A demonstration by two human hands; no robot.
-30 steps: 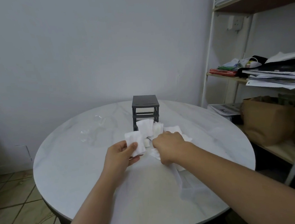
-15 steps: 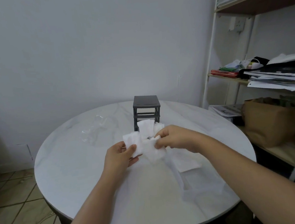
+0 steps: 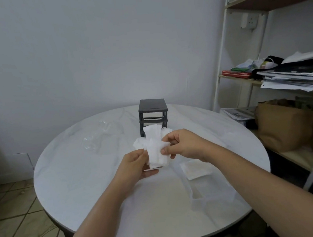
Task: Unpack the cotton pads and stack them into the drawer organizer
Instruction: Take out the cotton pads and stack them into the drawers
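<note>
A bunch of white cotton pads (image 3: 155,149) is held up above the middle of the round marble table (image 3: 77,173). My left hand (image 3: 135,166) grips the bunch from below and left. My right hand (image 3: 184,146) pinches a pad at the bunch's right side between thumb and fingers. The dark grey drawer organizer (image 3: 153,116) stands upright behind the pads, its frame slots looking open. One more pad (image 3: 196,169) lies flat on the table under my right wrist, on the clear plastic packaging (image 3: 208,191).
Crumpled clear plastic (image 3: 97,139) lies at the table's left back. A white shelf unit (image 3: 222,57) with papers, clothes and a brown paper bag (image 3: 283,125) stands to the right. Tiled floor shows at the lower left.
My right hand rose from the table with a pad and brought it to the bunch in my left hand. One pad now shows flat on the table.
</note>
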